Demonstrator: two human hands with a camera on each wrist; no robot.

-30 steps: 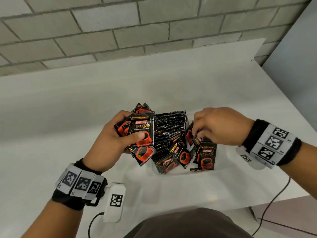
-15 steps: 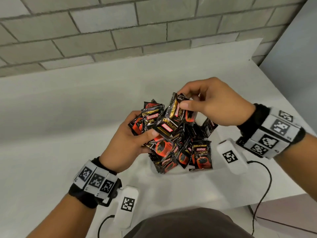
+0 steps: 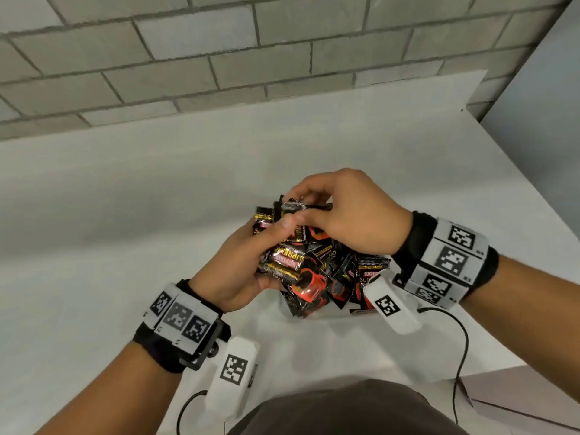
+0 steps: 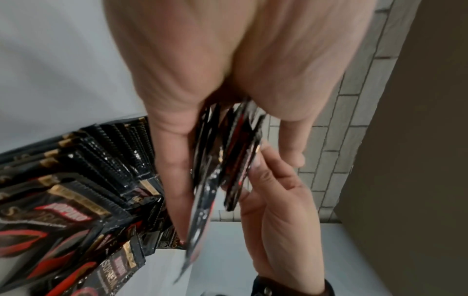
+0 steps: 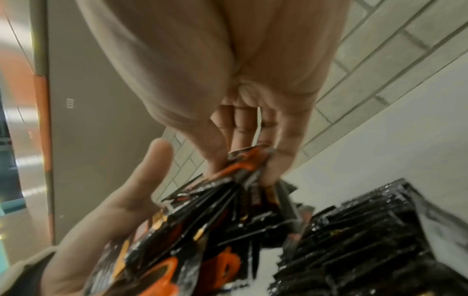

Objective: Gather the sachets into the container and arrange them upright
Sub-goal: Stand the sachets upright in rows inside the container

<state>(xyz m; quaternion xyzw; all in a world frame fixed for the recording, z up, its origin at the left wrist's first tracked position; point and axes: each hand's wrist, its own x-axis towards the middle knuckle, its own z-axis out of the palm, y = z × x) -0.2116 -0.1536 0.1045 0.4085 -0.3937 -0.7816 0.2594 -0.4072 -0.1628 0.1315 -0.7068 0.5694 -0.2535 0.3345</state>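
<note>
Right now both hands meet over the container [image 3: 317, 313], holding one loose bundle of sachets [image 3: 287, 262] above it. The left hand [image 3: 238, 268] curls under and around the bundle from its near-left side; the right hand [image 3: 342, 211] pinches the top edges from above, so it looks better placed to square them. Held sachets fan askew, long axes mixed, while packed ones [image 4: 106, 152] stand edge-up below. Labels read "KOPIKO" and "SUPREMO"

Grey brick wall [image 3: 219, 51] behind white table [image 3: 125, 199]; plain grey panel [image 3: 539, 105] on right.
</note>
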